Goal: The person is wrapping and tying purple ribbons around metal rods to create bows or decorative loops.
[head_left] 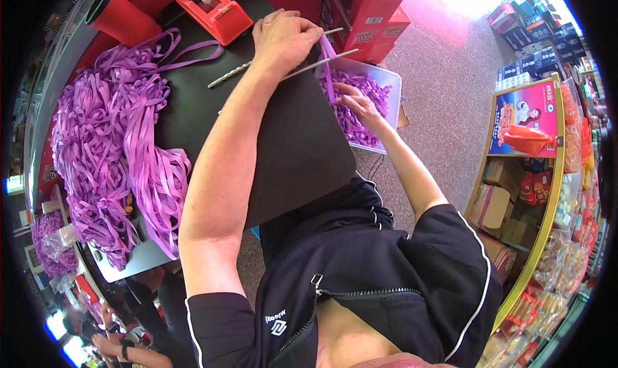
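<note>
My left hand [283,43] is closed over the table's far edge, its fingertips pinching a purple ribbon [327,62]. Two thin metal rods [328,60] pass beneath this hand and wrist, jutting past the table edge; the twisted end of one shows left of the wrist. From the pinch, the ribbon hangs down to my right hand [360,105], whose curled fingers close on it above a translucent white bin [394,85]. Inside the bin lies a heap of cut purple ribbon pieces [367,94]. Exactly how the right fingertips grip is partly hidden.
A large tangle of purple ribbons [103,130] covers the left of the black table [299,149]. Behind it stand a red tape dispenser [215,11] and a red cup [129,17]. Red boxes [367,20] rise beyond the bin. A goods shelf [524,175] lines the right; another person [122,349] is lower left.
</note>
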Available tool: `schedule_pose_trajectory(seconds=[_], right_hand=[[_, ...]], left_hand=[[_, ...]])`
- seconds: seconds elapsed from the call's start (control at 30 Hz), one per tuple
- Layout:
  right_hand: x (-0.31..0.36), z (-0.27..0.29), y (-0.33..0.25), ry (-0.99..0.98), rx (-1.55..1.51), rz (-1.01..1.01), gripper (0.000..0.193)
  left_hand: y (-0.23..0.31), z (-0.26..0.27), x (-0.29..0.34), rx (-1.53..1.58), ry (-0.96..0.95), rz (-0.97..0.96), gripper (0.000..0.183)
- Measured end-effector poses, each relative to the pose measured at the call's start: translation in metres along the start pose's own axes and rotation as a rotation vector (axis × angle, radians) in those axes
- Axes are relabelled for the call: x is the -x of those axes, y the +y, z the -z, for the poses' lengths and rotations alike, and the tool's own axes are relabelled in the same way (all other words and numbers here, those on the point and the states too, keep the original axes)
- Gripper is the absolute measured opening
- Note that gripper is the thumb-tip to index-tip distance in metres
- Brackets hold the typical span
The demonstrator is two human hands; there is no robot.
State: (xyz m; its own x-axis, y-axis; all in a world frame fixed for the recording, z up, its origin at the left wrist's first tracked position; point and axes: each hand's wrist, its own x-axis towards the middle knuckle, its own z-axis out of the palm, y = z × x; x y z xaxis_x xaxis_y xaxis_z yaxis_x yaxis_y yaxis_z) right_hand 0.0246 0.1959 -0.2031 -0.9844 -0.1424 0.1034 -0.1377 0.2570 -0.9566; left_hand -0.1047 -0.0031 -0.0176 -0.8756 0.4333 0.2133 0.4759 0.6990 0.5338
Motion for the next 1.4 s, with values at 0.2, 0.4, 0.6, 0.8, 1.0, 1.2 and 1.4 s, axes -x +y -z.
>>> schedule_pose_trajectory(seconds=[0.2, 0.4, 0.6, 0.8, 1.0, 1.2, 1.4], right_hand=[[0.061, 0.008, -0.061, 0.032, 0.102, 0.104, 0.032], [0.074, 0.014, -0.131, 0.067, 0.124, 0.195, 0.032], [0.067, 0.019, -0.172, 0.109, 0.100, 0.296, 0.043], [0.028, 0.025, -0.206, 0.086, 0.017, 0.486, 0.052], [-0.064, 0.051, -0.221, -0.030, -0.089, 0.671, 0.061], [-0.147, 0.043, -0.222, 0.031, -0.496, 0.341, 0.048], [-0.176, 0.055, -0.156, -0.099, -0.202, 0.206, 0.067]], left_hand=[[-0.008, -0.002, -0.002, 0.060, -0.025, 0.027, 0.028], [-0.008, 0.000, -0.003, 0.047, -0.045, 0.035, 0.028], [-0.005, 0.000, -0.003, 0.042, -0.060, 0.039, 0.030], [-0.006, 0.004, 0.000, 0.026, -0.063, 0.030, 0.031], [0.002, 0.003, 0.000, -0.035, -0.044, 0.027, 0.033], [-0.006, 0.008, 0.000, 0.032, -0.109, 0.036, 0.034], [0.001, 0.011, 0.005, 0.035, -0.142, 0.042, 0.034]])
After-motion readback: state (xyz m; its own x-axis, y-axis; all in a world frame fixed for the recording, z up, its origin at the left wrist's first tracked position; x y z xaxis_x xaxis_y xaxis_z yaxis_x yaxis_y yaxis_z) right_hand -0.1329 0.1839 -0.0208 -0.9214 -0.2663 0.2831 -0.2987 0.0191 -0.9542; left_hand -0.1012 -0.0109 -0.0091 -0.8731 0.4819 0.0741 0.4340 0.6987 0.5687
